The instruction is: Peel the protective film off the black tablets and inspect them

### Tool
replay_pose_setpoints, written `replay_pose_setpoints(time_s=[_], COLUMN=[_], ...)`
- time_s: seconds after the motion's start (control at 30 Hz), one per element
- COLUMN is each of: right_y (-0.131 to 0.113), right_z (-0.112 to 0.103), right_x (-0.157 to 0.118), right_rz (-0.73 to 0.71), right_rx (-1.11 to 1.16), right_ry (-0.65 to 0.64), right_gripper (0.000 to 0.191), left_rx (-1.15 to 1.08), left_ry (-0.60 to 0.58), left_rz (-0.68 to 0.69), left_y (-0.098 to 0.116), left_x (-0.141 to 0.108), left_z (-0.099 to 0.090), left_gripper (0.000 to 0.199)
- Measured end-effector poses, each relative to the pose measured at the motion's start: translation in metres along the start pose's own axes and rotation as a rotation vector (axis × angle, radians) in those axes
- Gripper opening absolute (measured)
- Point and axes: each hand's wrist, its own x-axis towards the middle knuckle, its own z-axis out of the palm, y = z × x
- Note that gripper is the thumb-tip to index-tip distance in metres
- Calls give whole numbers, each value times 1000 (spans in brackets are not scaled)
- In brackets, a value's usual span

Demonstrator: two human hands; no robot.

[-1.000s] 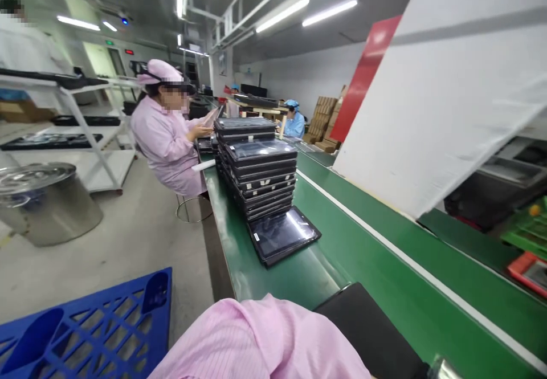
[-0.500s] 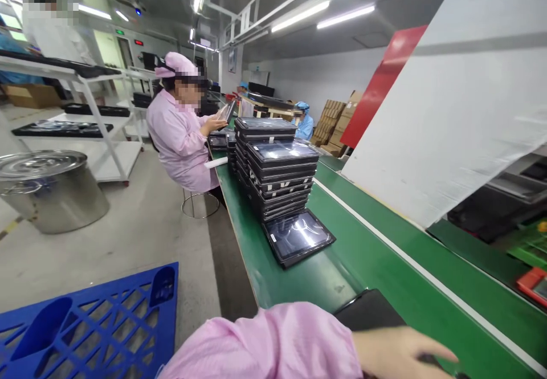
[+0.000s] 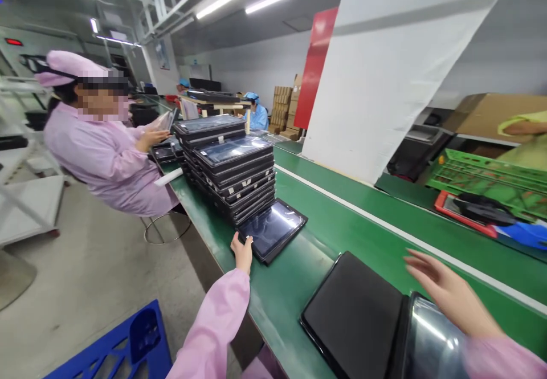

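My left hand (image 3: 243,252) is at the near left corner of a tablet (image 3: 276,228) lying screen up at the foot of a stack of tablets (image 3: 239,179). Its thumb lies over the edge by a small white label, the other fingers at the side. My right hand (image 3: 448,293), blurred, hovers open with fingers stretched out above a glossy screen (image 3: 433,333). Left of that screen, a flat black panel (image 3: 356,310) lies on the green bench (image 3: 316,239); whether the two are joined I cannot tell.
A co-worker in pink (image 3: 102,151) sits left of the stack, holding a flat device. A white line (image 3: 363,214) runs along the bench. Across it are a green basket (image 3: 482,179), a red-edged item (image 3: 448,214) and a yellow sleeve (image 3: 527,134). A blue pallet (image 3: 115,345) lies on the floor.
The view has swung right. My left hand has reached from the black panel to the tablet by the stack. My right hand has come into view above the glossy screen.
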Motion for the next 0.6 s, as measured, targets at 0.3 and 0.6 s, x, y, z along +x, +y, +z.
replay_pose_setpoints(time_s=[0.3,0.6], right_y=[-98,-52], right_z=[226,233], right_x=[139,181], right_rz=[-130,74], right_rx=[-282,-425], right_ry=[-310,-536], right_gripper=[37,31], left_rx=[58,123], left_ry=[100,35], left_rz=[50,-33], left_y=[-10,-35], left_x=[-10,-60], left_z=[37,23], left_gripper=[74,75])
